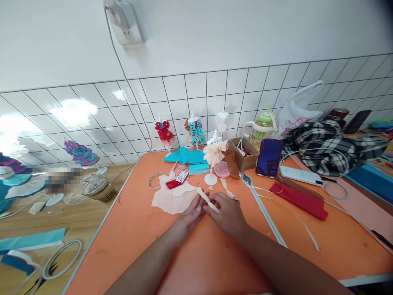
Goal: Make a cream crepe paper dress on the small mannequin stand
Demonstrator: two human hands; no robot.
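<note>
Left hand (192,213): fingers closed on strip, palm partly up | Right hand (225,211): thumb and fingers pinch strip's near end | Strip (206,198): cream, between both hands, above orange table (190,262) | Beyond: cream sheet (172,200) lying flat, red packet (175,183) on it, small mannequin (211,178) in cream ruffles

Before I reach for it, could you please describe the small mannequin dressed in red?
Find the orange table by the tiled wall. Near its back edge, the small mannequin is the leftmost one on that table. Its ruffled outfit is red, whereas its nearest neighbour wears mostly turquoise.
</note>
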